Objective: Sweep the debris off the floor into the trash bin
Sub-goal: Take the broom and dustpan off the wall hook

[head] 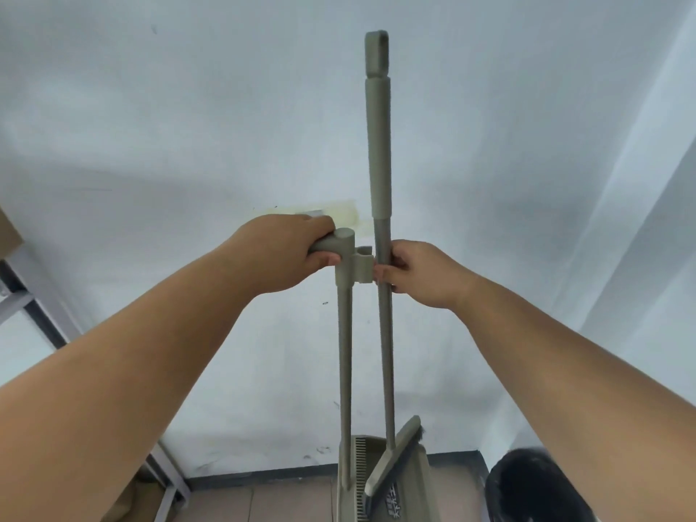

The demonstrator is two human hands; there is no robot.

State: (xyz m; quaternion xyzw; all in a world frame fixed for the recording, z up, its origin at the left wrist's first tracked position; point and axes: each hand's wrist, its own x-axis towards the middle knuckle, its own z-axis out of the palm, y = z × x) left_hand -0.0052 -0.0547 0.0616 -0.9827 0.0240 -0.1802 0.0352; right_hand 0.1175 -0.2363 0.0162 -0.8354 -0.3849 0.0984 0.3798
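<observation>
A grey-green broom point(381, 156) stands upright in front of a white wall, its head point(395, 461) resting in a matching long-handled dustpan point(344, 356). My left hand point(286, 250) is closed around the dustpan's horizontal top grip. My right hand point(418, 271) pinches the broom's pole right beside the clip point(363, 267) that joins the two handles. A black trash bin point(534, 487) sits at the lower right, partly behind my right forearm. No debris shows on the visible strip of floor.
The white wall point(188, 126) fills most of the view, with a dark baseboard point(263, 478) and brown floor tiles point(271, 506) below. A grey metal frame point(45, 318) runs down the left side. A wall corner stands at the right.
</observation>
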